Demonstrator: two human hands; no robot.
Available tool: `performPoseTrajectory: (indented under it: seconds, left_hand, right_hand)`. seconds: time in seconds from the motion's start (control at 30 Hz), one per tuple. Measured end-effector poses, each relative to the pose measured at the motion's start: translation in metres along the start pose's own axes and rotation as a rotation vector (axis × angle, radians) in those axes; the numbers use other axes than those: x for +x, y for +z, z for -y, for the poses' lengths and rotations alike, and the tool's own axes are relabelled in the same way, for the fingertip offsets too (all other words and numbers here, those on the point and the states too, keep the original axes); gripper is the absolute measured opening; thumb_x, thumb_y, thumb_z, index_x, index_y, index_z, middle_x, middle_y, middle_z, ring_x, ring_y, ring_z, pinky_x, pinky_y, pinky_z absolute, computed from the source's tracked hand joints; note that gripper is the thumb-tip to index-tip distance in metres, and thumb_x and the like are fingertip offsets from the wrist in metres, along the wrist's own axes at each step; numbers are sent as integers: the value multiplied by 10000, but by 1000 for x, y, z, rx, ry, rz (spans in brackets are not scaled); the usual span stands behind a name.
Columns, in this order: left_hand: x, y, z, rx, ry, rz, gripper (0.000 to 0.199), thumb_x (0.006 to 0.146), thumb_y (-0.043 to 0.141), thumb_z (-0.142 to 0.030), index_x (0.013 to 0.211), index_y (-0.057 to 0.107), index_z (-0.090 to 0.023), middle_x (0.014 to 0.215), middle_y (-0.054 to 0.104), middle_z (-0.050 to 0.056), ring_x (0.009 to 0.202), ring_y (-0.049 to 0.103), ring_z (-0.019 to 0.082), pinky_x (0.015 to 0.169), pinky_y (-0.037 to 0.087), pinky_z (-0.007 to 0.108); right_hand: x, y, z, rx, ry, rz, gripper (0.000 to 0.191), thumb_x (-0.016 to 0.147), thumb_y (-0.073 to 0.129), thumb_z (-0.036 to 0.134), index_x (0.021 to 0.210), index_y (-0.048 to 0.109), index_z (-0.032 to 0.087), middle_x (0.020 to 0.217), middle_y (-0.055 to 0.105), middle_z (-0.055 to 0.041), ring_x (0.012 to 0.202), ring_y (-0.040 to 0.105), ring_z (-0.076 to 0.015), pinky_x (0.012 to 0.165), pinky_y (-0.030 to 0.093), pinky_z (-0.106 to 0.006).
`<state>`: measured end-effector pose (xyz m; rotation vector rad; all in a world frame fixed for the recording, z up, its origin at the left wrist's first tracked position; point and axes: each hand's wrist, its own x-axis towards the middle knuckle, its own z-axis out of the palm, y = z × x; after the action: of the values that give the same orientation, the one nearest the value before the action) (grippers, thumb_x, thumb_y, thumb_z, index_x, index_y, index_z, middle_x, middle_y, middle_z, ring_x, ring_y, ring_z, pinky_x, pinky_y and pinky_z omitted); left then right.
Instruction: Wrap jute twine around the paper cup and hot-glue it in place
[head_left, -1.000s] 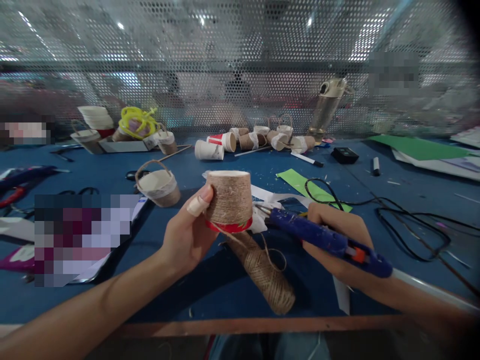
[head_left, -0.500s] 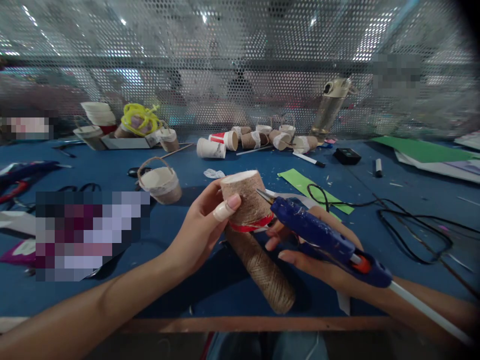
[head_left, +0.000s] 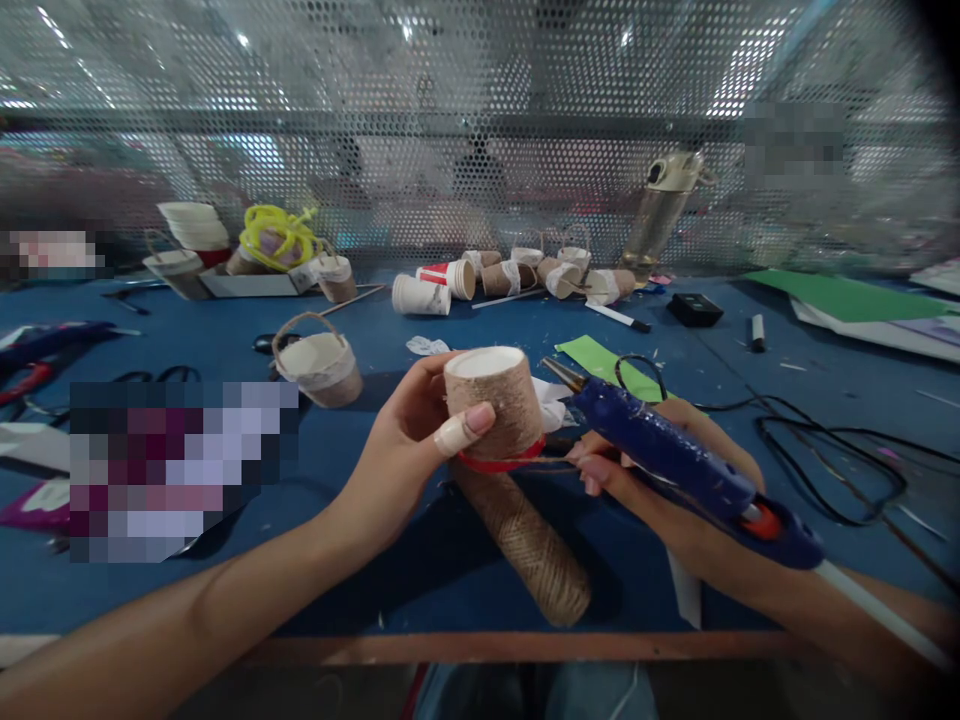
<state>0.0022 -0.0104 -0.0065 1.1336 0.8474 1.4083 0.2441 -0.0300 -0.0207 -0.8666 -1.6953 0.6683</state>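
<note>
The small paper cup wrapped in brown twine (head_left: 495, 410) is at the centre of the frame, raised over the blue tabletop (head_left: 337, 600), its axis near upright and its white end turned up and tipped slightly towards the camera. The left hand (head_left: 401, 440) is clamped on it from the left, thumb across the near side and fingers behind. A shiny red band (head_left: 499, 463) shows along the cup's lower edge, and from there a thin brown strand (head_left: 555, 460) runs almost level to the right hand (head_left: 675, 525), whose thumb and fingertips appear pinched together on it. That short span is the key relation: the cup lies directly left of the right fingertips, near but apart. The right hand also carries a blue glue gun (head_left: 660, 440), its long axis slanting from lower right to upper left, with the metal nozzle beside the cup's upper right, seemingly without contact. Beneath the cup, a long brown twine spool (head_left: 532, 550) slants down and right towards the reddish-brown front edge (head_left: 487, 648) at the bottom of the frame. Blue surface shows between the left forearm and the spool. Left of the cup, a small handled basket (head_left: 326, 375) stands near the left hand; a lime-green paper strip (head_left: 637, 375) lies beyond the nozzle, and black cable (head_left: 810, 490) loops at right.
</note>
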Motion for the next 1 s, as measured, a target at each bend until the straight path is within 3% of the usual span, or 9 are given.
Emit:
performPoseTrajectory:
  seconds: [0.13,0.33,0.53,1.0]
  left_hand:
    - [0,-1,0,18,-4,26,393,789,920,-343,1141,763,-269,1162,757,13,1120,660,196,994,514,289]
    - [0,-4,1,37,19,68,335,815,904,-343,1114,762,-289,1135,763,-11,1077,662,164,941,521,250]
    - [0,-6,2,46,23,104,322,818,899,-353,1103,762,-294,1138,773,-1,1069,673,173,931,533,261]
    - [-2,-8,3,49,25,168,354,812,897,-366,1137,771,-307,1196,765,8,1146,675,203,987,536,279]
  right_hand:
    - [1,-1,-1,4,-12,-21,196,866,866,242,980,717,299,798,768,32,638,732,-187,626,623,-350]
    - [5,0,-1,40,59,-55,162,870,864,252,933,716,238,763,752,29,426,579,-88,562,610,-303]
    - [7,4,3,53,68,-62,157,879,857,230,925,712,271,764,730,51,564,689,-115,580,619,-271]
    - [4,1,-3,-116,27,-94,197,875,868,329,959,692,304,855,747,37,630,669,-145,563,530,-314]
